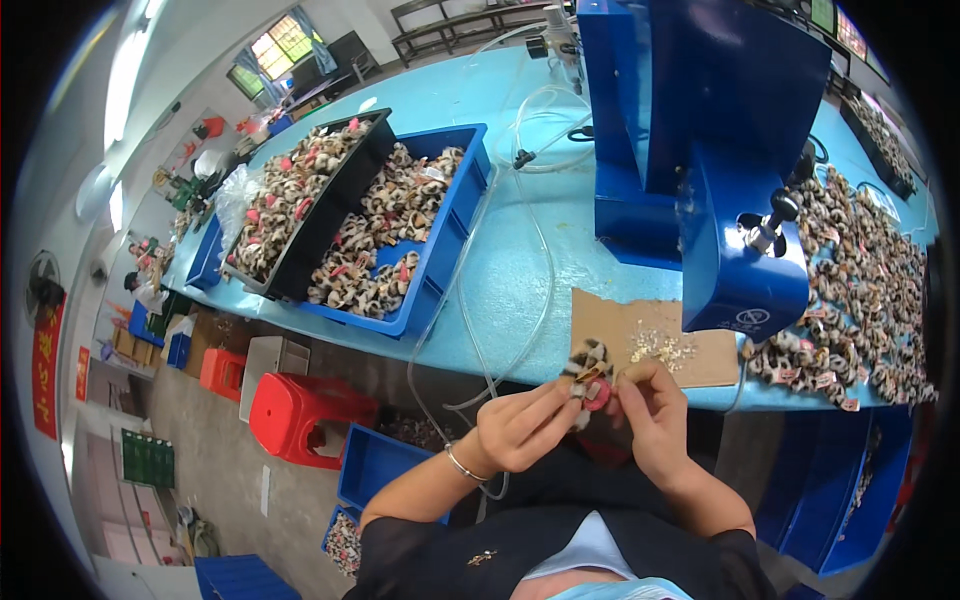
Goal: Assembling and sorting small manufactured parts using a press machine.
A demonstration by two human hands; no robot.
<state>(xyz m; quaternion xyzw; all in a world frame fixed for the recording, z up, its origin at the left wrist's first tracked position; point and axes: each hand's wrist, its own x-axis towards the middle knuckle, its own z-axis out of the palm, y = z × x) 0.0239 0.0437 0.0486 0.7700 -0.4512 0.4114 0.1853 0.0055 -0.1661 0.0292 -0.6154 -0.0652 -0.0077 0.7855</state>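
Holds a striped furry piece with a round pink part in the left hand, grip clamped on it, at the near edge of the light-blue surface. Has the right hand opposite, thumb and forefinger close together beside the pink part; cannot tell whether that grip is clamped on anything. Has brown cardboard just beyond the hands, strewn with pale scraps, and faces a tall blue machine on the same surface. Has a blue tray and a black tray side by side to the left, both bearing similar pieces, and a broad heap of more to the right.
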